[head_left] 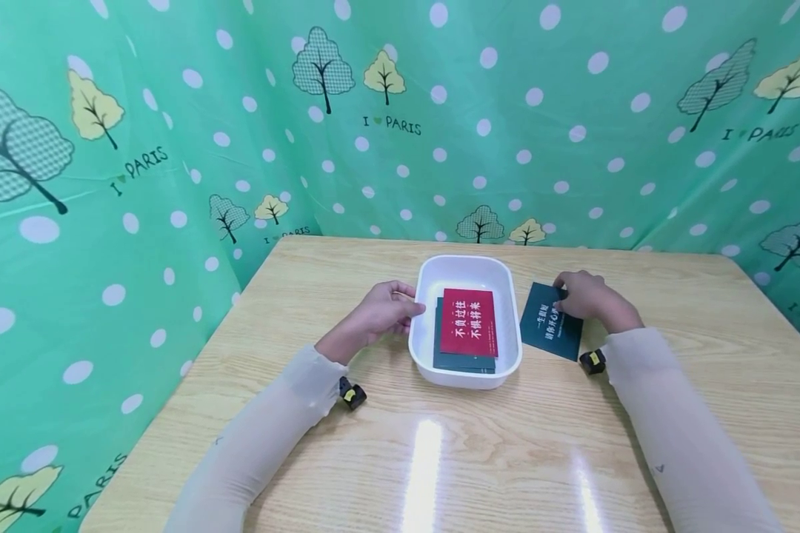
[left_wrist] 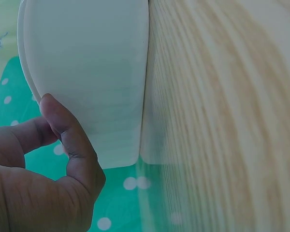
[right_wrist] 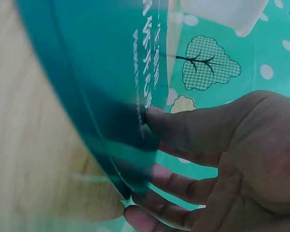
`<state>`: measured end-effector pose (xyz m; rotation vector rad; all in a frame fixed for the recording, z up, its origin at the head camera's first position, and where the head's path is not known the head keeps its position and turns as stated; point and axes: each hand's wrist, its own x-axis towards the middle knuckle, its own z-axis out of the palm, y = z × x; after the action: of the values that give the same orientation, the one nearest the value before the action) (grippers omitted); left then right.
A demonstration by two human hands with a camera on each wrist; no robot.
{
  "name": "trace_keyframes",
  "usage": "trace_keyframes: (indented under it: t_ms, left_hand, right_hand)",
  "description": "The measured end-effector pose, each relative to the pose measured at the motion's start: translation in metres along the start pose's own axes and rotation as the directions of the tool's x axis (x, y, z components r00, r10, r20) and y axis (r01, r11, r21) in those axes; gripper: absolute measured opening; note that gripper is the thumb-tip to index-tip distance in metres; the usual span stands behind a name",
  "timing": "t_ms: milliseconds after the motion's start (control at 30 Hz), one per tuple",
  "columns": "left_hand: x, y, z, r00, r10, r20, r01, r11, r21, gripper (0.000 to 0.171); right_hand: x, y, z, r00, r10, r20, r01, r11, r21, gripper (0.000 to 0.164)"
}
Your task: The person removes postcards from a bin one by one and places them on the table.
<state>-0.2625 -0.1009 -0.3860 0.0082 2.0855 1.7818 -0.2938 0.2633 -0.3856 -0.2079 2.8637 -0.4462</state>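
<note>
Long, pale off-white sleeves cover my arms, the left sleeve (head_left: 267, 429) and the right sleeve (head_left: 673, 422) alike, wrinkled here and there. The right one carries a small dark V-shaped mark (head_left: 660, 468) (the left shows a fainter fleck (head_left: 218, 440)). At my cuffs sit a left wrist camera (head_left: 352, 394) and a right wrist camera (head_left: 592, 361), both small, black and blocky, each with a yellow patch.

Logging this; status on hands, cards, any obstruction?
Left hand grips white tub. Right hand pinches green card beside it. Red card lies inside tub. No obstruction visible.
</note>
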Motion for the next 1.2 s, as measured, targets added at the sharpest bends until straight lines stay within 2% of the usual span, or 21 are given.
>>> trace_keyframes:
  t_ms: [367,500,633,767,1000,1100,1200]
  left_hand:
    - [-0.001,0.001,0.0,1.0,0.009,0.007,-0.009,1.0,-0.003,0.04]
    - [0.0,0.001,0.0,1.0,0.006,0.01,-0.006,1.0,-0.002,0.041]
    - [0.0,0.0,0.0,1.0,0.007,0.012,-0.007,1.0,0.003,0.043]
    - [0.0,0.001,0.0,1.0,0.008,0.016,-0.008,1.0,0.005,0.043]
    - [0.001,0.0,0.0,1.0,0.003,0.012,-0.003,1.0,0.012,0.042]
    - [0.0,0.0,0.0,1.0,0.002,0.01,-0.002,1.0,0.008,0.041]
    - [0.0,-0.001,0.0,1.0,0.009,0.01,-0.009,1.0,-0.005,0.041]
  right_hand:
    - [-0.002,-0.004,-0.002,1.0,-0.016,0.001,0.016,0.999,-0.028,0.042]
    - [-0.004,-0.013,-0.003,0.995,-0.063,-0.083,0.061,0.998,-0.03,0.044]
    - [-0.006,-0.029,-0.004,0.97,-0.128,-0.207,0.126,0.992,-0.024,0.042]
    - [-0.008,-0.048,-0.003,0.941,-0.199,-0.274,0.205,0.979,-0.01,0.043]
    - [-0.011,-0.08,0.008,0.903,-0.279,-0.326,0.294,0.956,-0.003,0.051]
    - [-0.015,-0.092,0.013,0.895,-0.306,-0.325,0.324,0.946,0.002,0.056]
    - [-0.019,-0.103,0.018,0.897,-0.333,-0.291,0.353,0.936,0.016,0.061]
